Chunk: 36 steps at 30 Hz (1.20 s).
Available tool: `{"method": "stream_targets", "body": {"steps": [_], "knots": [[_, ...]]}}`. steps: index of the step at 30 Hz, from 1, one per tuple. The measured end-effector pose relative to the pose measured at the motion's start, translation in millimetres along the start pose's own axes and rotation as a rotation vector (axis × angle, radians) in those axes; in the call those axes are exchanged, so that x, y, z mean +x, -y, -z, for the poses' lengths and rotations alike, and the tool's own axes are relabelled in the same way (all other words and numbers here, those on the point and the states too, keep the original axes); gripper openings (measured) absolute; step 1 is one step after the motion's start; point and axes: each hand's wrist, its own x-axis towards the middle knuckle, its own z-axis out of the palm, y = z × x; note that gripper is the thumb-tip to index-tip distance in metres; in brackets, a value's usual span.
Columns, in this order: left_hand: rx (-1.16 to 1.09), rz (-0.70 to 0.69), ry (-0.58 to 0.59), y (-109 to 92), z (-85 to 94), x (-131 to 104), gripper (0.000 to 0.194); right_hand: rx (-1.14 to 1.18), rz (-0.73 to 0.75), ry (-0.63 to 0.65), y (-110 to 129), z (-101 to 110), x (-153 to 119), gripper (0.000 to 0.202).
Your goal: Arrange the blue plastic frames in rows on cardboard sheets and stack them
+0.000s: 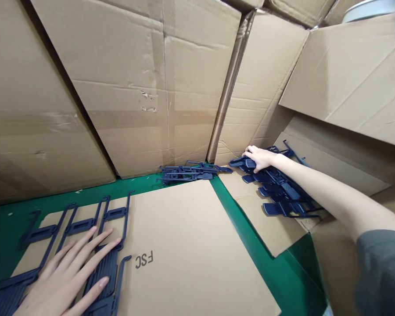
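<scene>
My left hand [74, 274] lies with its fingers spread over a row of dark blue plastic frames [110, 270], which have slim hooked arms and ribbed panels. These frames rest side by side on a flat cardboard sheet [184, 237] marked "FSC". Over on the right, my right hand [259, 157] has its fingers and thumb bent round one dark blue plastic frame [238, 162] at the far end of a heap. The heap of similar frames [283, 191] sits on a cardboard flap [250, 210]. My forearm hides part of that heap.
Tall cardboard boxes [134, 87] form a wall along the back. A smaller pile of dark blue frames [187, 172] lies at their foot. Another box [349, 79] overhangs the right side, with a pale round object [371, 9] on top. Green surface [237, 219] shows between the cardboard pieces.
</scene>
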Motion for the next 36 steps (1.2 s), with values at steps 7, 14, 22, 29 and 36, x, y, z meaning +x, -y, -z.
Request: {"method": "stream_targets", "body": {"steps": [7,14,22,29,36], "knots": [[0.026,-0.006,-0.03,-1.8,-3.1,-1.9,0.061,0.046,0.02,0.055,12.4,10.4,-8.7,0.057],[0.066,-0.031,0.02,2.2,-0.9,-5.3,0.063,-0.051,-0.025,-0.012,17.8,13.3,-9.5,0.046],[0.064,-0.071,0.008,4.4,1.4,-5.3,0.06,-0.047,-0.031,-0.133,26.2,24.3,-20.3,0.039],[0.069,-0.083,-0.016,1.2,3.7,-4.0,0.057,-0.023,-0.086,-0.282,21.9,45.7,-25.7,0.04],[0.065,-0.096,0.011,4.8,0.0,-5.9,0.061,-0.094,-0.131,-0.476,22.5,63.1,-20.9,0.032]]}}
